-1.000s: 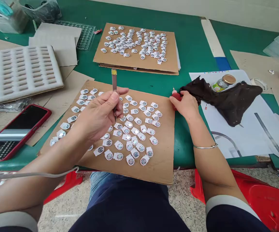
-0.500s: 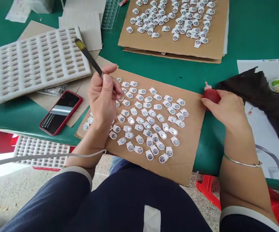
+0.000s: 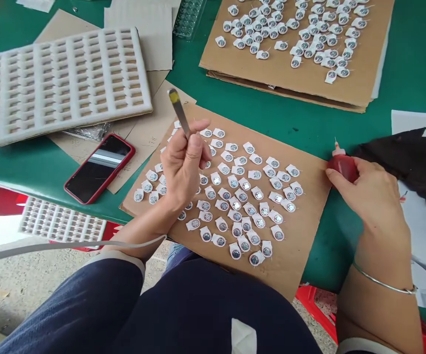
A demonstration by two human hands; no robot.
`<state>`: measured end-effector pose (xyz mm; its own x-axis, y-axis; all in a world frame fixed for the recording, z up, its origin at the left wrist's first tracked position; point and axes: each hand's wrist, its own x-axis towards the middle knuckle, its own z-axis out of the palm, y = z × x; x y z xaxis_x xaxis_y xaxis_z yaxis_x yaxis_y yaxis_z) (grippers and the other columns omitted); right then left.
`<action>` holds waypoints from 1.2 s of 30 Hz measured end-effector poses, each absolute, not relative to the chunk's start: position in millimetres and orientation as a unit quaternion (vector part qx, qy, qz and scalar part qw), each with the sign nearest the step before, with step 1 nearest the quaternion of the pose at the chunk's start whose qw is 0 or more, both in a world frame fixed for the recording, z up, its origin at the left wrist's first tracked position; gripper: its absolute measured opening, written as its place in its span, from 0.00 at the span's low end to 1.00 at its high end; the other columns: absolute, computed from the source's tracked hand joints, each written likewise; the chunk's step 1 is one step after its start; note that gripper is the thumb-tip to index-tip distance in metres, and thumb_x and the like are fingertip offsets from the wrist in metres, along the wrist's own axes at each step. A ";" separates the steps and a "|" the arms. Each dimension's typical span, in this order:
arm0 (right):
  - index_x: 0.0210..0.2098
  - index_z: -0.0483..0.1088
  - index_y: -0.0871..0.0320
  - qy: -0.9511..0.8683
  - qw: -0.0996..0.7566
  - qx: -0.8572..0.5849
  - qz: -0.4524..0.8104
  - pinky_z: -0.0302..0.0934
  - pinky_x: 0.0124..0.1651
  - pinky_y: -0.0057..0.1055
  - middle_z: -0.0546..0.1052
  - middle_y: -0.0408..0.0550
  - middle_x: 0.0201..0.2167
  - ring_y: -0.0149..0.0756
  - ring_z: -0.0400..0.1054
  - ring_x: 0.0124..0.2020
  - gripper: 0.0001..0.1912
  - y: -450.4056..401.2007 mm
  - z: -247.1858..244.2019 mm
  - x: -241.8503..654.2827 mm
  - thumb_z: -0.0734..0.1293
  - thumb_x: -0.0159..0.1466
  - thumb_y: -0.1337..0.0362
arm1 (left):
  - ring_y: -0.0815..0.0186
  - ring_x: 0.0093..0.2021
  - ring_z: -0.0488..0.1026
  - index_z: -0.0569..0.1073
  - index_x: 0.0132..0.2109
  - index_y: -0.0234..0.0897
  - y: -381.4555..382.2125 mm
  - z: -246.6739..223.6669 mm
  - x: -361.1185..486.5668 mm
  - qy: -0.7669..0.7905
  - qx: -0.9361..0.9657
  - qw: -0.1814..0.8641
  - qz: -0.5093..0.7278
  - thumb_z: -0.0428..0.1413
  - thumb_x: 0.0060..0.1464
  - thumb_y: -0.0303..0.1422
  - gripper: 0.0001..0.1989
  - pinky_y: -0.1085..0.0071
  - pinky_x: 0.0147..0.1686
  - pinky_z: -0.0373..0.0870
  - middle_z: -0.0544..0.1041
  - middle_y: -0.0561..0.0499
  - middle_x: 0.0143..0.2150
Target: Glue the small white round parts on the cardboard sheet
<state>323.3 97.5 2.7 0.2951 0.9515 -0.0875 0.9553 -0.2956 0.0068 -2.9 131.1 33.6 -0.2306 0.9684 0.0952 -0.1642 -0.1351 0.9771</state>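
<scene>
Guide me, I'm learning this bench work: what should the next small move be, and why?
Probably lift the red bottle over the cardboard sheet: the right hand curls around it, nozzle up, and the left hand holds a metal tool over the white-tabbed discs.

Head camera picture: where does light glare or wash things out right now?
In the head view, a pale band, probably reflected light, crosses the smartphone screen; in the head view, some silver discs on the near cardboard sheet glint; at the head view's left edge, below the green table, a patch looks washed out.
</scene>
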 end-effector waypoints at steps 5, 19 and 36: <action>0.50 0.64 0.55 0.598 0.058 0.799 -0.026 0.57 0.37 0.38 0.69 0.55 0.36 0.49 0.65 0.37 0.28 96.6 8.3 317.3 0.57 0.57 0.45 | 0.76 0.17 0.62 0.74 0.41 0.43 134.3 37.2 -7.6 0.480 0.379 0.469 0.637 0.51 0.59 0.34 0.07 0.79 0.17 0.59 0.68 0.56 0.19; 0.54 0.59 0.54 0.608 0.050 0.790 -0.061 0.55 0.38 0.36 0.68 0.54 0.40 0.47 0.65 0.40 0.30 97.1 12.6 314.0 0.59 0.57 0.46 | 0.75 0.18 0.58 0.73 0.44 0.43 134.6 30.8 -7.7 0.452 0.470 0.421 0.630 0.49 0.61 0.36 0.09 0.75 0.18 0.52 0.65 0.55 0.20; 0.41 0.68 0.43 0.600 -0.003 0.790 -0.125 0.54 0.29 0.36 0.73 0.49 0.29 0.39 0.61 0.25 0.21 103.7 -15.5 355.7 0.65 0.49 0.45 | 0.77 0.15 0.45 0.69 0.39 0.37 139.3 59.4 -39.8 0.383 0.353 0.397 0.756 0.42 0.64 0.40 0.15 0.72 0.15 0.40 0.57 0.58 0.19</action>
<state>355.7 103.7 -15.5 0.2481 0.9491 -0.1941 0.9475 -0.2795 -0.1553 -39.8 139.3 59.4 -0.4361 0.8703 0.2289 -0.3299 -0.3912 0.8592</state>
